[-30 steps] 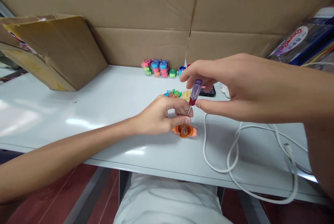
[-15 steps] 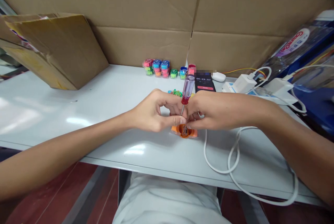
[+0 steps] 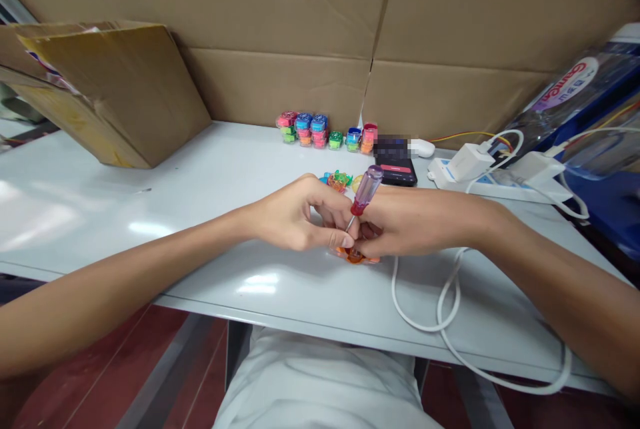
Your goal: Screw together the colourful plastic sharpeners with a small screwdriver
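A small screwdriver with a clear purple and red handle (image 3: 367, 190) leans up to the right between my hands. My left hand (image 3: 305, 216) has its thumb and fingers closed on the thin metal shaft. Close against it, my right hand (image 3: 405, 219) has its fingers curled down over an orange plastic part (image 3: 354, 256) on the table. What my right fingertips hold, if anything, is hidden. The orange part is mostly covered by the fingers. Just behind the hands lie green, orange and blue translucent pieces (image 3: 339, 180).
Small stacks of colourful plastic items (image 3: 304, 129) line the table's back. A phone (image 3: 396, 166) lies beside a white mouse-like object (image 3: 423, 148). A power strip (image 3: 525, 182) with chargers and a looped white cable (image 3: 443, 326) are at right. A cardboard box (image 3: 135, 96) stands at left.
The screwdriver has tilted further to the right and its handle has dropped lower. My right hand has moved down slightly over the orange part, covering more of it.
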